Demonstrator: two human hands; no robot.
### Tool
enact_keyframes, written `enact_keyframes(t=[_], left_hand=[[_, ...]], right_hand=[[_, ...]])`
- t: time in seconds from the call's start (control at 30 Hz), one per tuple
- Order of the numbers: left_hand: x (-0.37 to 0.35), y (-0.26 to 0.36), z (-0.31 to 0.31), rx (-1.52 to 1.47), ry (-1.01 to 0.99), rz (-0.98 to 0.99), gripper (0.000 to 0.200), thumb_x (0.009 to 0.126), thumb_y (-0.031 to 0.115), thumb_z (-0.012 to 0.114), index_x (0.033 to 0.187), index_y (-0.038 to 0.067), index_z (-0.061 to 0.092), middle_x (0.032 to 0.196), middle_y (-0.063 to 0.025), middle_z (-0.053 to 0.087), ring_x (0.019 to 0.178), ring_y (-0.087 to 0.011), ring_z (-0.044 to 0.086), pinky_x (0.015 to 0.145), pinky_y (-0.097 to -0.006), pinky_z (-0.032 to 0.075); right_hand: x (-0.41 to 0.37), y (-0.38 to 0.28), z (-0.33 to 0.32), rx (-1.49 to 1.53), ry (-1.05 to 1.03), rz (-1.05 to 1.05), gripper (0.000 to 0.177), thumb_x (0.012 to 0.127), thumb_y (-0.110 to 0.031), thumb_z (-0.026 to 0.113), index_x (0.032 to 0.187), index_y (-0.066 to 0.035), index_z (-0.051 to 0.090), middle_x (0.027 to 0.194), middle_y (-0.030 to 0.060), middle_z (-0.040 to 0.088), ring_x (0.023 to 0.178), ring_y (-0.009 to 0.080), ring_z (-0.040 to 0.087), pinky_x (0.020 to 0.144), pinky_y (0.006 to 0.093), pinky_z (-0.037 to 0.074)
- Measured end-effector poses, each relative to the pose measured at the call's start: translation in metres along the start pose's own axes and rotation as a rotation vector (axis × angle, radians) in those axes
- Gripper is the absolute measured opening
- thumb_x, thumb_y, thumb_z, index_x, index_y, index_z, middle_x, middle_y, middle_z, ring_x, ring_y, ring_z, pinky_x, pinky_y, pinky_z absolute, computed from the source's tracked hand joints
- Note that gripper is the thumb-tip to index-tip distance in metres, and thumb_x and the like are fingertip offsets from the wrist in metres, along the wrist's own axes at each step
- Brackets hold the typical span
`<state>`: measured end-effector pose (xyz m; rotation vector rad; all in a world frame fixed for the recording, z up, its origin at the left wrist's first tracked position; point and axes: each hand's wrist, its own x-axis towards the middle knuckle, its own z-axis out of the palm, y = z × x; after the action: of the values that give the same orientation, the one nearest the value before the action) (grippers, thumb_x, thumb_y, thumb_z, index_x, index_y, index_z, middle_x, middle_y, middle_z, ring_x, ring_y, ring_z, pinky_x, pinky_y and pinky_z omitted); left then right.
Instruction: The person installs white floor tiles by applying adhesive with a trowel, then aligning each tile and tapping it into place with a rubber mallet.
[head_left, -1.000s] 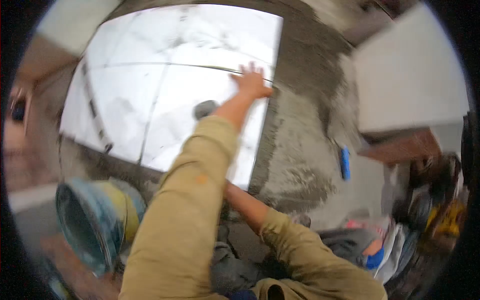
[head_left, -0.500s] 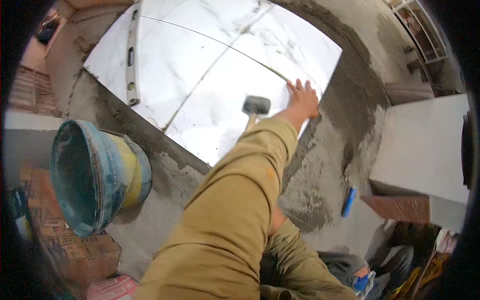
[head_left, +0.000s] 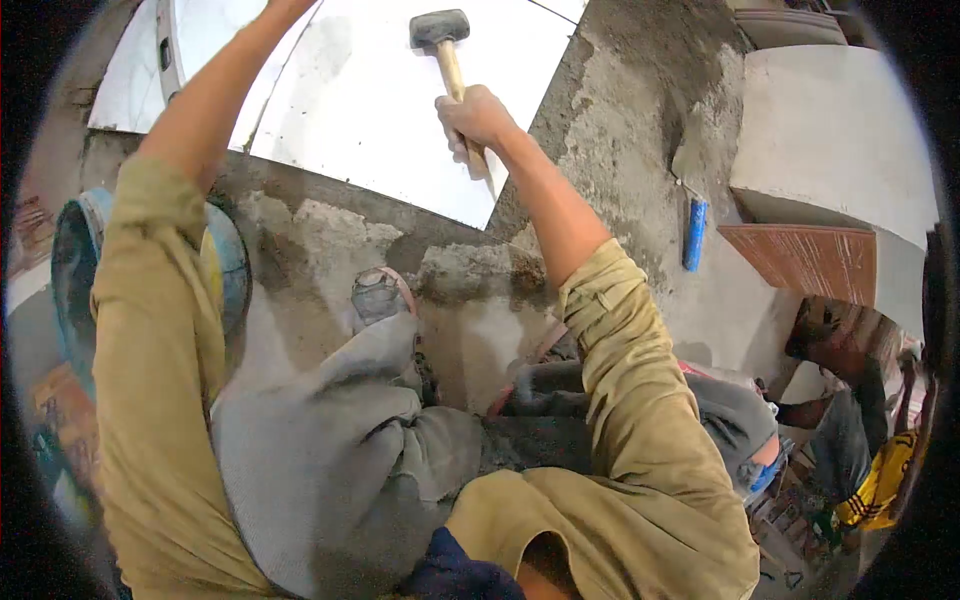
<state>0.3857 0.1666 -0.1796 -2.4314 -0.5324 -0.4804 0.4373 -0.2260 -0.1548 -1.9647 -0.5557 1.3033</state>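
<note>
My right hand [head_left: 476,120] is closed around the wooden handle of a rubber mallet [head_left: 440,30]. The mallet's dark head points away from me, over a large white marbled tile [head_left: 350,110]. The handle's lower end reaches close to the tile's near corner. My left forearm [head_left: 222,100] stretches up and across the tiles on the left, and its hand lies beyond the top edge of the view. Left of that forearm, a spirit level [head_left: 165,50] rests on the white tiles, partly cut off.
A blue-green bucket [head_left: 75,270] stands at the left, partly behind my sleeve. On the right are a blue paint roller [head_left: 696,235], a reddish-brown tile [head_left: 810,258] and a pale block-like surface [head_left: 835,140]. Rough mortar [head_left: 620,130] borders the tiles. Another person's yellow garment [head_left: 880,485] shows at lower right.
My left hand has left the tile's right edge and swung left, out of view. My right hand, hidden before under the left arm, now shows with the mallet. The view has tilted down.
</note>
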Motion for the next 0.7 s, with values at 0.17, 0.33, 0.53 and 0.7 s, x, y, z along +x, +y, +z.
enact_keyframes(t=[0.17, 0.33, 0.53, 0.7], left_hand=[[-0.113, 0.002, -0.099, -0.53, -0.234, -0.098, 0.014, 0.091, 0.012, 0.044, 0.09, 0.006, 0.057, 0.077, -0.018, 0.055, 0.079, -0.0341, 0.061, 0.069, -0.0435, 0.05], [-0.154, 0.047, -0.142, -0.809, -0.372, -0.377, 0.056, 0.075, 0.012, 0.061, 0.129, 0.019, 0.05, 0.121, -0.013, 0.053, 0.11, -0.0342, 0.055, 0.091, -0.0519, 0.045], [-0.138, 0.095, -0.19, -0.568, -0.829, -0.384, 0.073, 0.092, 0.043, 0.051, 0.152, 0.01, 0.025, 0.156, -0.0245, 0.017, 0.144, -0.0466, 0.013, 0.109, -0.071, 0.012], [-0.165, 0.085, -0.188, -0.589, -0.899, -0.491, 0.087, 0.09, 0.055, 0.052, 0.154, 0.008, 0.016, 0.157, -0.0282, 0.006, 0.141, -0.0554, 0.009, 0.108, -0.0721, 0.013]], right_hand=[[0.007, -0.001, 0.002, -0.202, -0.024, 0.01, 0.03, 0.085, -0.02, 0.058, 0.082, 0.009, 0.061, 0.064, 0.0137, 0.066, 0.054, 0.0227, 0.067, 0.053, 0.0368, 0.057], [0.009, -0.001, 0.004, -0.374, 0.02, -0.028, 0.034, 0.082, -0.024, 0.059, 0.081, 0.01, 0.064, 0.071, 0.0177, 0.068, 0.066, 0.0305, 0.07, 0.065, 0.0402, 0.057], [0.011, 0.002, 0.007, -0.365, 0.049, -0.136, 0.034, 0.084, -0.027, 0.059, 0.068, 0.002, 0.064, 0.059, 0.0109, 0.062, 0.056, 0.0229, 0.065, 0.058, 0.0371, 0.052], [-0.004, -0.009, 0.008, -0.202, -0.069, -0.122, 0.029, 0.091, -0.021, 0.056, 0.071, 0.0, 0.057, 0.056, 0.0073, 0.058, 0.046, 0.0186, 0.059, 0.045, 0.0334, 0.048]])
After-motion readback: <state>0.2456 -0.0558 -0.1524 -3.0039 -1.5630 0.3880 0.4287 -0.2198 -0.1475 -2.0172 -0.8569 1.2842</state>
